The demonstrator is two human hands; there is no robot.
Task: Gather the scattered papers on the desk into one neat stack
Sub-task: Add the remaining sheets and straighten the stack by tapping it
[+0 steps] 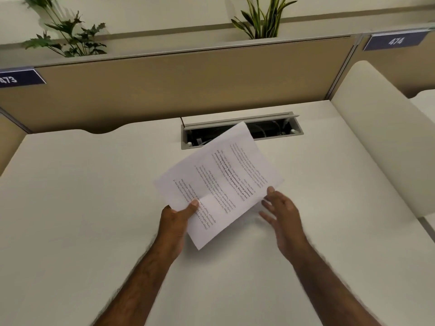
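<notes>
The table (94, 196) shows no loose sheets. The papers (219, 182) are held above its centre, skewed. The left hand (175, 222) pinches their near-left edge; the right hand (282, 215) is open at the right edge. Advice: tap edges flush, then lay flat.

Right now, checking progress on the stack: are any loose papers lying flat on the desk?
No: the only papers in view are held above the desk by the left hand.

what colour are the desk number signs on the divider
Dark navy blue with pale numerals, on sign 473 and sign 474; head view.
</notes>
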